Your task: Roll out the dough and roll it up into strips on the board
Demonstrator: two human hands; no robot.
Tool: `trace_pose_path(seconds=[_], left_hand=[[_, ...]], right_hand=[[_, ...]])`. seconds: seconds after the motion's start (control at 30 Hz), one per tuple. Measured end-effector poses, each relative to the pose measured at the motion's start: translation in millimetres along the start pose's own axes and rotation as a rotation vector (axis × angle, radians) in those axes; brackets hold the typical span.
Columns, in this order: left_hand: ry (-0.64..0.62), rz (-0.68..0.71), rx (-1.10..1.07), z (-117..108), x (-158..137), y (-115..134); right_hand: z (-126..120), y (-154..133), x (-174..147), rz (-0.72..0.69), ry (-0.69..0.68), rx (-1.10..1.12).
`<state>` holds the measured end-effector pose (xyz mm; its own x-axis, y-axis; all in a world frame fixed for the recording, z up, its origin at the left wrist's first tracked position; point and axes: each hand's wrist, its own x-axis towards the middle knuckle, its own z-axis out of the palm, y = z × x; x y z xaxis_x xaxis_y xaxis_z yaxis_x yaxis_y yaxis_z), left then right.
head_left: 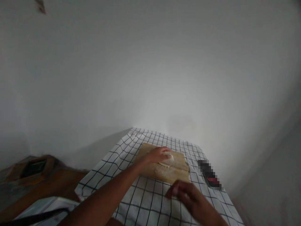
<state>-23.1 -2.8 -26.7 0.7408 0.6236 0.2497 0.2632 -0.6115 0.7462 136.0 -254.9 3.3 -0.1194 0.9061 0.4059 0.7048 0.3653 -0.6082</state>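
My left hand (160,154) reaches over a wooden board (147,149), its fingers bent down onto a flat, pale, floury piece of dough (168,160). The fingertips are partly hidden against the dough. White flour (164,172) is spread over the board around it. My right hand (187,194) hovers near the front right corner of the board, above the cloth. Its fingers are loosely curled and a little apart, with nothing visible in them.
A white tablecloth with black grid lines (145,197) covers the table under the board. On the right lies a dark, pixelated object (210,175) with a red patch. Plain wall (150,78) rises behind. A brown wooden piece of furniture (35,169) stands at lower left.
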Motion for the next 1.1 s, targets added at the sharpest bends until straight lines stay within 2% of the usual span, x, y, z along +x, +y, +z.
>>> trace_pose_path(seconds=[0.1, 0.17, 0.27, 0.33, 0.47, 0.63, 0.73, 0.87, 1.0, 1.1], left_hand=[[0.112, -0.034, -0.012, 0.8, 5.4, -8.1], [0.132, -0.044, 0.068, 1.6, 7.1, -10.9], [0.129, -0.026, 0.151, 2.9, 7.4, -11.4], [0.131, -0.053, 0.208, 4.0, 7.8, -10.1], [0.166, -0.166, 0.357, 6.7, 12.7, -7.3], [0.189, -0.232, 0.441, 9.2, 24.1, -8.6], [0.161, -0.294, 0.431, 9.7, 32.9, -8.9], [0.124, -0.442, 0.365, 9.9, 49.4, -10.3], [0.144, -0.479, 0.427, 10.9, 61.7, -12.5], [0.13, -0.46, 0.478, 13.1, 60.6, -8.5]], right_hand=[[-12.8, 29.3, 59.7, 0.049, 0.116, -0.294], [-8.3, 48.0, 81.0, 0.13, 0.154, -0.553], [9.7, 74.5, 92.3, 0.261, -0.017, -0.725], [18.4, 90.2, 97.9, 0.312, -0.092, -0.749], [17.2, 111.2, 123.9, 0.343, -0.065, -0.767], [15.8, 124.6, 151.8, 0.108, -0.006, -0.759], [20.3, 134.3, 148.6, 0.062, 0.092, -0.678], [21.8, 147.0, 137.0, 0.007, 0.198, -0.556], [17.7, 148.8, 134.8, 0.007, 0.198, -0.547], [14.4, 144.6, 134.3, 0.086, 0.17, -0.586]])
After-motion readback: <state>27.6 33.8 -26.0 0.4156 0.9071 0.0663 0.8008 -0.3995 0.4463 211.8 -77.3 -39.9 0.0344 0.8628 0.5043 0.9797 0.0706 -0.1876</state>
